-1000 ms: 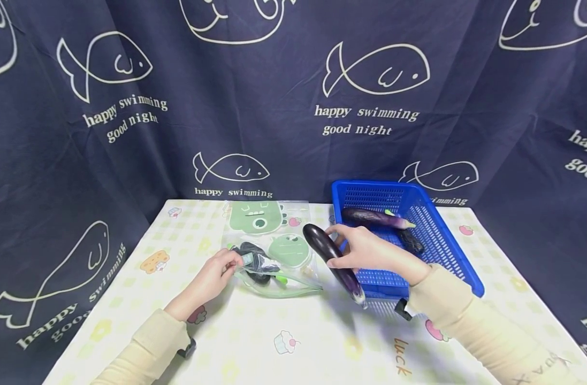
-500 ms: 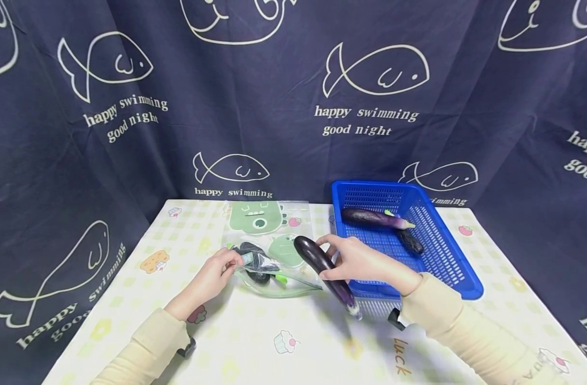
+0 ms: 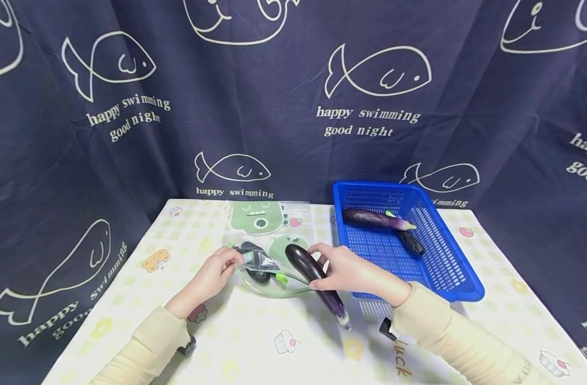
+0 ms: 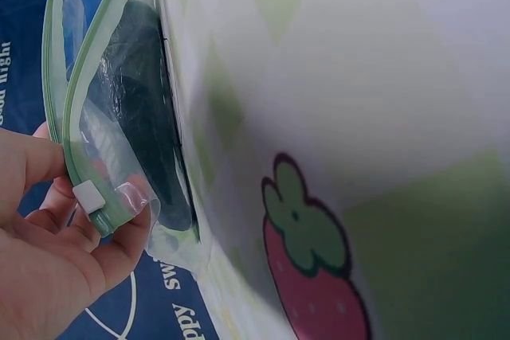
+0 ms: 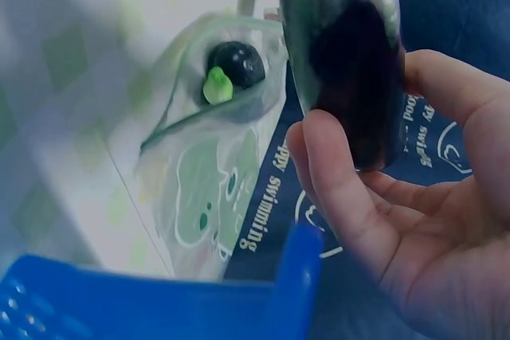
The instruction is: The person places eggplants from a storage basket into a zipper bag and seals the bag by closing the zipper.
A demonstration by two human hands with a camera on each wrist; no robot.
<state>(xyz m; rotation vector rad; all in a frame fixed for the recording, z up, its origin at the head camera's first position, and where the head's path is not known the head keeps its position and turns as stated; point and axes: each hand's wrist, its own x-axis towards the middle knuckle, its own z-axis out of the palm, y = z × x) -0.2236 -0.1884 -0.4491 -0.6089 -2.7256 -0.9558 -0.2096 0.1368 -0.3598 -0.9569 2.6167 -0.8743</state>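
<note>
My left hand (image 3: 217, 272) pinches the corner of a clear zip bag (image 3: 300, 211) printed with green cartoon figures. In the left wrist view a white slider (image 4: 88, 196) sits on the green zip between the fingers. The mouth of the bag gapes toward me, and dark vegetables (image 3: 259, 275) with a bright green stem lie inside. My right hand (image 3: 343, 270) grips a long, glossy eggplant (image 3: 334, 303) around its middle. It slants over the right end of the bag's opening, its pale stem end toward me. The right wrist view shows thumb and fingers around this eggplant (image 5: 355, 61).
A blue perforated basket (image 3: 459, 251) stands at the right, close beside my right forearm. Another eggplant (image 3: 370, 218) and a dark wrinkled vegetable (image 3: 411, 242) lie in it. A printed cloth covers the table (image 3: 245, 342); a navy curtain (image 3: 293, 128) hangs behind.
My right hand has carried the eggplant left and toward me, away from the basket to the bag's opening. The left hand keeps its pinch on the bag in the same place.
</note>
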